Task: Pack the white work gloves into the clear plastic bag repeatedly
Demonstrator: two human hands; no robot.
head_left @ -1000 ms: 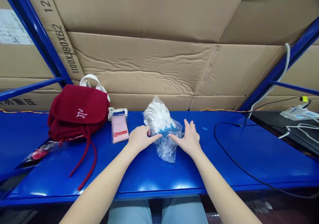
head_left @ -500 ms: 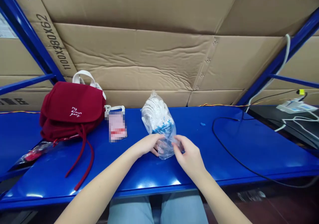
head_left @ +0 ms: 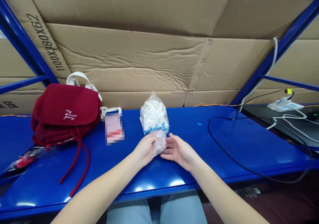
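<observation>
A clear plastic bag (head_left: 159, 143) holds a bundle of white knit gloves (head_left: 154, 112) with blue edging, lying on the blue tabletop at centre. My left hand (head_left: 146, 148) is closed around the gathered loose end of the bag, on the side towards me. Beside it, my right hand (head_left: 178, 151) has its fingers apart and stretched towards the bag's end. Whether its fingertips touch the plastic is hard to tell.
A red backpack (head_left: 67, 112) and a pink card holder (head_left: 114, 129) lie to the left. A black cable (head_left: 224, 154) loops over the right side, near a white power strip (head_left: 284, 105). Cardboard (head_left: 129, 58) stands behind the blue table (head_left: 189, 124).
The bag's loose end has been gathered into my left hand, and the bundle now stands straighter. My right hand has opened its fingers from the plastic. The view has shifted slightly.
</observation>
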